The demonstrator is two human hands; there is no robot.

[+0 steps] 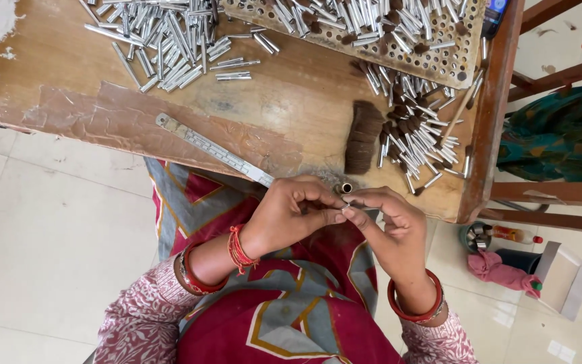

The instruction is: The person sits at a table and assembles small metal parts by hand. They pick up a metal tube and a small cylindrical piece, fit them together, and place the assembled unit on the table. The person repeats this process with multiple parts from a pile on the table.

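A worn wooden worktable with a raised rail along its right edge fills the upper part of the head view, its near edge patched with a sheet of glossy brown tape. Just off that near edge, over the person's lap, the left hand and the right hand meet fingertip to fingertip, both pinching a small silver metal tube between them; most of it is hidden by the fingers. A flat steel ruler lies slanting across the taped patch, its lower end reaching the table's near edge beside the left hand. Near the right edge sits a stack of thin dark brown discs, and just beside it a loose heap of short silver tubes with brown ends. At the far left of the table lies a scattered pile of plain silver tubes, and at the far right corner a perforated tan tray carries more tubes. Below, the floor is pale square tile; to the right of the table stand a wooden chair frame, a pink cloth and a small cardboard box.
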